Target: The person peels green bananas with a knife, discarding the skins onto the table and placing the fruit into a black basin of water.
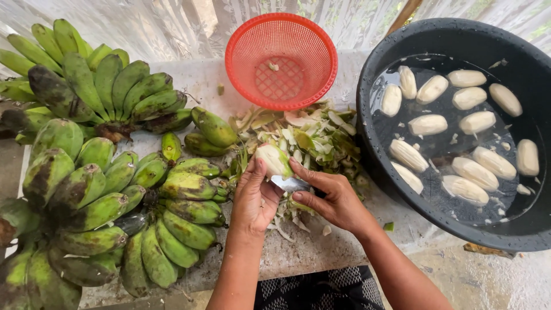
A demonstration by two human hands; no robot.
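**Green Banana Under the Blade**

The left hand (255, 198) closed its fingers (251, 172) around a half-peeled green banana (273, 159), pale flesh showing. The right hand (332, 198) gripped a short steel knife (290, 183), its blade just below the fruit, between both thumbs. Beyond the fingertips lay a heap of green peelings (313, 138) (and a red plastic basket (281, 60) farther off). Right of the knife hand stood a black water-filled basin (367, 103).

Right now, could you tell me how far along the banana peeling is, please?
Done: about a dozen peeled bananas float in the black basin, with a peel heap on the table. In hand: the left hand holds a half-peeled banana; the right hand works a knife. Left: several green bunches.
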